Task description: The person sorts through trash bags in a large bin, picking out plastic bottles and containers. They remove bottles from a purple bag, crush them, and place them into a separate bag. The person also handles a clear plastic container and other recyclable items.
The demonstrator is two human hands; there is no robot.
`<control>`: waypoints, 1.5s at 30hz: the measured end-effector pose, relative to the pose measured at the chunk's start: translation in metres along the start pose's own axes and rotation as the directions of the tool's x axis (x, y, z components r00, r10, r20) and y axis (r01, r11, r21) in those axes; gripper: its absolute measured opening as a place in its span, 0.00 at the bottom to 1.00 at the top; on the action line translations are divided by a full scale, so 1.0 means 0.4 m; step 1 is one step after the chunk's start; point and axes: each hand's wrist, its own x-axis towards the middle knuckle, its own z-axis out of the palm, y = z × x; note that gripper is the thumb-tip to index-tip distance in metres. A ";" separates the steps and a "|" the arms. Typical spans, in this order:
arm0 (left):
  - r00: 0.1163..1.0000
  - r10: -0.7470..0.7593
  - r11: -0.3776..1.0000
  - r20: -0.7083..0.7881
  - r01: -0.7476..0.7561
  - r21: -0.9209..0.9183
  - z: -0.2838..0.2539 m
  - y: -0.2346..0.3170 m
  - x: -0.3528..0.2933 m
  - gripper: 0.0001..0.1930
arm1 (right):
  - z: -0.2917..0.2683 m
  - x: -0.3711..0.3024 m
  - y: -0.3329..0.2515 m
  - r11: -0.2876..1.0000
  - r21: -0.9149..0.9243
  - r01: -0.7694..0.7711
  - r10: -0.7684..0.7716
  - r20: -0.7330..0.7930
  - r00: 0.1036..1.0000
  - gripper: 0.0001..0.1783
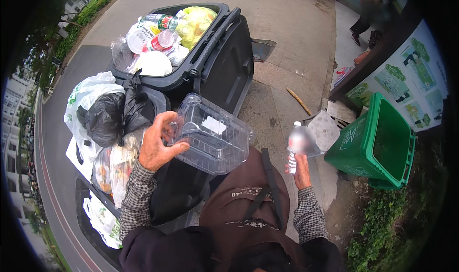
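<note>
My left hand (160, 143) grips the left end of a clear plastic clamshell container (217, 140), thumb and fingers pinching its edge. The container is see-through and has a white label on it. In my right hand (300, 172) is a small, pale plastic bottle (295, 142), upright with a white cap, held near its ribbed lower part. Left of my left hand, knotted black bags (107, 119) and white plastic bags (91, 88) pile on a dark bin. Beyond the container stands a black wheeled bin (165, 83), heaped with rubbish, its lid (227, 66) hanging back.
A green bin (354, 150) stands open at the right, beside a picture board (406, 76). Near it lie a pale dimpled tray (326, 130) and a wooden stick (299, 101). At the far right is a person (368, 13). Plants (382, 229) grow below the green bin.
</note>
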 end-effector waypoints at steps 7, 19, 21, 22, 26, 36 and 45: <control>0.938 -0.105 0.991 -0.330 0.071 -0.111 -0.083 -0.020 0.179 0.48 | 0.063 0.556 -0.277 0.943 -0.333 0.027 -0.023 0.015 1.000 0.46; 0.850 -0.181 0.983 -0.495 0.158 -0.090 -0.135 -0.094 0.577 0.54 | 0.306 1.239 -0.601 0.703 -0.637 0.316 -0.289 0.150 0.945 0.32; 0.827 -0.197 0.979 -0.526 0.141 -0.144 -0.135 -0.112 0.624 0.55 | 0.369 1.331 -0.676 0.562 -0.731 0.386 -0.288 0.264 0.920 0.32; 0.817 -0.208 0.978 -0.537 0.155 -0.142 -0.133 -0.120 0.646 0.55 | 0.395 1.378 -0.687 0.505 -0.728 0.464 -0.334 0.331 0.883 0.31; 0.763 -0.296 0.955 -0.575 0.257 -0.151 -0.061 -0.124 0.762 0.55 | 0.459 1.629 -0.726 0.428 -0.719 0.548 -0.438 0.366 0.821 0.32; 0.596 -0.473 0.859 -0.649 0.475 -0.189 0.064 -0.082 0.950 0.54 | 0.521 1.909 -0.782 0.250 -0.881 0.402 0.256 0.461 0.850 0.34; 0.338 -0.651 0.734 -0.679 0.509 -0.450 0.145 -0.134 0.964 0.42 | 0.571 1.879 -0.559 0.016 -0.870 0.492 0.308 0.473 0.826 0.33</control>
